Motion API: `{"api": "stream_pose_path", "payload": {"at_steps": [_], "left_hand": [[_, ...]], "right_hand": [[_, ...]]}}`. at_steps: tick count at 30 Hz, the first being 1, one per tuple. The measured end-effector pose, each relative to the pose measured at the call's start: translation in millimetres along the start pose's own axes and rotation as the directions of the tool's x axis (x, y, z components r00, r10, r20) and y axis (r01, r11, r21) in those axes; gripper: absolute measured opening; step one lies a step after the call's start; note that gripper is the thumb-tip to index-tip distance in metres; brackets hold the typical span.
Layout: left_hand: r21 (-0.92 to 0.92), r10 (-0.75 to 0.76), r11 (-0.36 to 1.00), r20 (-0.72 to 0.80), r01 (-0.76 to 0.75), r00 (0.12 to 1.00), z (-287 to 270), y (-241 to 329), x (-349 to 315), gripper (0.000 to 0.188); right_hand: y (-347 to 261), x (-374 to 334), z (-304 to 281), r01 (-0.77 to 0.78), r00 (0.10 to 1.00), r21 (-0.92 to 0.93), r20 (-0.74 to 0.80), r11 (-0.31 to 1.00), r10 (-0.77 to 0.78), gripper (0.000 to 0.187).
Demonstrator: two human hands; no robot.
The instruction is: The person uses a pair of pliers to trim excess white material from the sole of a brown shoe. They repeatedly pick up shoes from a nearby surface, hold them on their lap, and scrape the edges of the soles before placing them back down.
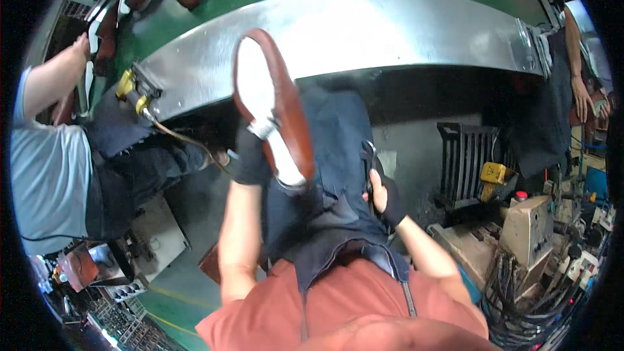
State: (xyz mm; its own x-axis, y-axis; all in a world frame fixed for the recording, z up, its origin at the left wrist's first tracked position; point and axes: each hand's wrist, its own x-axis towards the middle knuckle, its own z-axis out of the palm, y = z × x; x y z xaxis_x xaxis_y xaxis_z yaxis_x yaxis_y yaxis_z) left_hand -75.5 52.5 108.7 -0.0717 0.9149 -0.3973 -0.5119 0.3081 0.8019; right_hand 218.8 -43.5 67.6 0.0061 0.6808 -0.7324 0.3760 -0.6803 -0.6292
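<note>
Brown shoe (296, 120) sits in the left hand (251, 155), extending forward beyond it.

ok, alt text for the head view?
A black-gloved left hand holds a brown shoe, its white face toward the camera, before a metal ledge. The right hand is by the thigh; a co-worker is at left.

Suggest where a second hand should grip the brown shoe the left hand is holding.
Probably the forefoot of the brown shoe, coming from the person's right: that brown flank is exposed, with the toe pointing away. The left hand comes from the left and holds farther back, near the heel; the white sole faces the camera.
</note>
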Motion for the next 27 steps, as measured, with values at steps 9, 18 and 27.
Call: {"api": "stream_pose_path", "payload": {"at_steps": [9,18,27], "left_hand": [[0.989,0.330,0.131,0.017,-0.063,0.944,-6,220,328,0.058],[0.723,0.452,0.489,0.269,-0.488,0.850,179,80,392,0.052],[0.610,0.461,0.616,0.233,-0.498,0.856,169,66,386,0.064]], "right_hand": [[-39,85,-1,-0.036,0.994,0.166,0.104,0.985,0.019,0.051],[-60,144,0,0.425,0.900,0.019,0.094,0.905,-0.425,0.043],[-36,136,7,0.483,0.874,-0.037,0.075,0.875,-0.480,0.044]]}}
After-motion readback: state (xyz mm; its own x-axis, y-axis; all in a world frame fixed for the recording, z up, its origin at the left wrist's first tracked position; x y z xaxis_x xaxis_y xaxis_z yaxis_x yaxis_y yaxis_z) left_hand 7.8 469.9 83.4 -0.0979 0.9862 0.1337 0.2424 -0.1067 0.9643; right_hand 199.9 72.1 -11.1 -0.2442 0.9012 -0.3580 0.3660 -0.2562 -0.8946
